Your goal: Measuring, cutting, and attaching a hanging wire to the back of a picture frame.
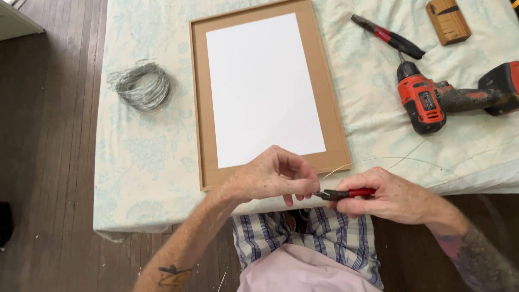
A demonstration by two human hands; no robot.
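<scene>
Around you: a brown picture frame [268, 89] with a white sheet lies flat on the pale patterned cloth [140, 162], just beyond your hands; a coil of grey wire [141, 86] sits to its left, well apart.
Far right: an orange and black drill [451, 97] lies on its side, long red-handled pliers [388, 37] and a wooden block [447, 20] beyond it.
In the way: nothing sits between your hands and the frame's near edge.
Left hand [273, 176]: knuckles up, fingers curled, tips pinching the loose wire [378, 159] at the pliers' nose.
Right hand [394, 194]: clenched around the small red-handled pliers [346, 193], nose pointing left.
Wire: it arcs up and right from the pliers over the table edge.
Containers: none to call.
</scene>
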